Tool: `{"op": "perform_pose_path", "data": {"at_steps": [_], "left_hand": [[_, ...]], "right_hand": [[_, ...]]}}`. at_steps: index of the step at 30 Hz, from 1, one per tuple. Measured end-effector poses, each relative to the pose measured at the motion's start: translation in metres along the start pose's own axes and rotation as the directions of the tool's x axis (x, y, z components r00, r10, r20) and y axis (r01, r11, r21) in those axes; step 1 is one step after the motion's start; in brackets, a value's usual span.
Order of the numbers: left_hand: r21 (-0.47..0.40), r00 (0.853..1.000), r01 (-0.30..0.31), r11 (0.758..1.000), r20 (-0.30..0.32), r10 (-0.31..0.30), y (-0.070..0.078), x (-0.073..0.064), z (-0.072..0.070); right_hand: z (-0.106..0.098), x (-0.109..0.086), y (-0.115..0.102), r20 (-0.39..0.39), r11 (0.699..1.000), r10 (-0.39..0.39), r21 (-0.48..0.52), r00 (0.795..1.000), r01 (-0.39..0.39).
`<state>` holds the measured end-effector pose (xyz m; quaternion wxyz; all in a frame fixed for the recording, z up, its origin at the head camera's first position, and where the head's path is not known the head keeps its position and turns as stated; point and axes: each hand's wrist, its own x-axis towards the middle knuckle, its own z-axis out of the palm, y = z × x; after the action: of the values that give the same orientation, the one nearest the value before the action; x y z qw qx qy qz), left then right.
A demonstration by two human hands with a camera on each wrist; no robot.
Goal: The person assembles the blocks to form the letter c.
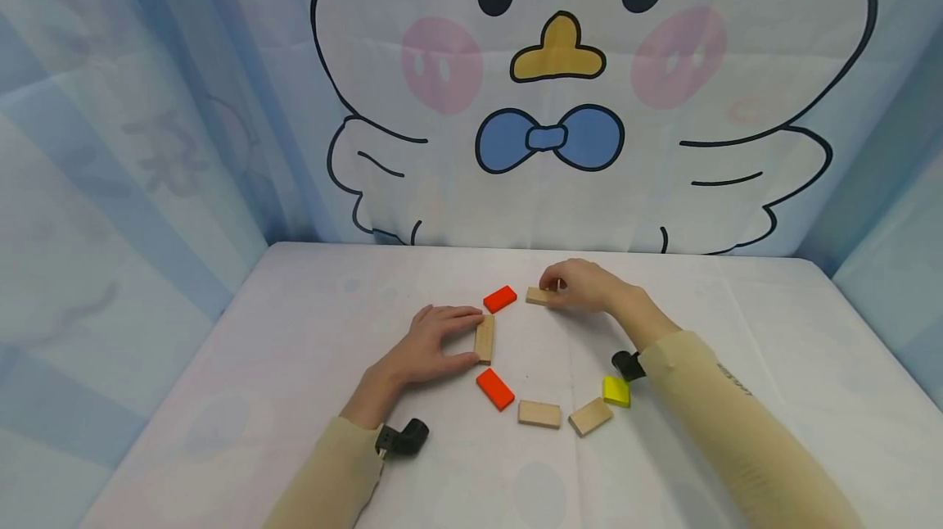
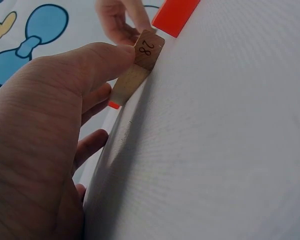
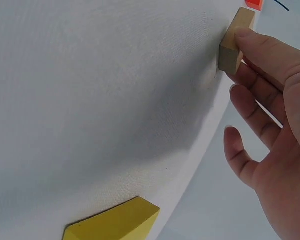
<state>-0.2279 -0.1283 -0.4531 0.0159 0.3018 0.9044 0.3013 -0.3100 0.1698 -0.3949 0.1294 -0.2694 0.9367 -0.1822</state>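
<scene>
A plain wooden block (image 1: pixel 484 340) lies on the table with its long side pointing away from me. My left hand (image 1: pixel 436 342) holds it by its two ends, thumb at the near end and fingers at the far end. In the left wrist view that block (image 2: pixel 146 49) shows the number 28 by the thumb. Farther back, my right hand (image 1: pixel 587 285) pinches another wooden block (image 1: pixel 538 296) between thumb and fingers. The right wrist view shows this block (image 3: pixel 231 50) at the table surface, with the other fingers spread loosely. A red block (image 1: pixel 500 299) lies between the two held blocks.
A second red block (image 1: pixel 495 389), two wooden blocks (image 1: pixel 539 414) and a yellow block (image 1: pixel 616 391) curve round the near side, forming a rough ring with the held ones. The yellow block sits close to the right sleeve. A printed curtain (image 1: pixel 552 201) hangs behind the table.
</scene>
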Motion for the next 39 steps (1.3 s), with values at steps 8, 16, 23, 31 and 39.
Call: {"op": "perform_pose_path", "data": {"at_steps": [8,16,23,31,39], "left_hand": [[-0.003,1.0,0.0,1.0,-0.004,0.0,0.0,0.0,0.0],[0.002,1.0,-0.001,1.0,-0.002,0.001,0.001,0.0,0.0],[0.002,1.0,-0.002,1.0,-0.002,0.002,0.001,0.0,-0.001],[-0.001,1.0,0.001,1.0,-0.004,-0.001,0.0,0.0,-0.001],[0.0,1.0,0.0,1.0,-0.002,0.0,-0.001,0.0,0.0]], "right_hand": [[0.0,-0.001,0.0,-0.012,1.0,-0.01,0.0,1.0,0.01],[-0.006,-0.01,0.006,-0.035,0.999,0.004,0.033,0.999,-0.003],[-0.012,-0.021,0.014,-0.052,1.0,0.007,0.029,0.999,-0.006],[-0.017,-0.032,0.022,-0.07,1.0,0.002,0.009,0.998,-0.002],[-0.021,-0.046,0.027,-0.097,1.0,0.014,0.0,0.995,-0.014]]}}
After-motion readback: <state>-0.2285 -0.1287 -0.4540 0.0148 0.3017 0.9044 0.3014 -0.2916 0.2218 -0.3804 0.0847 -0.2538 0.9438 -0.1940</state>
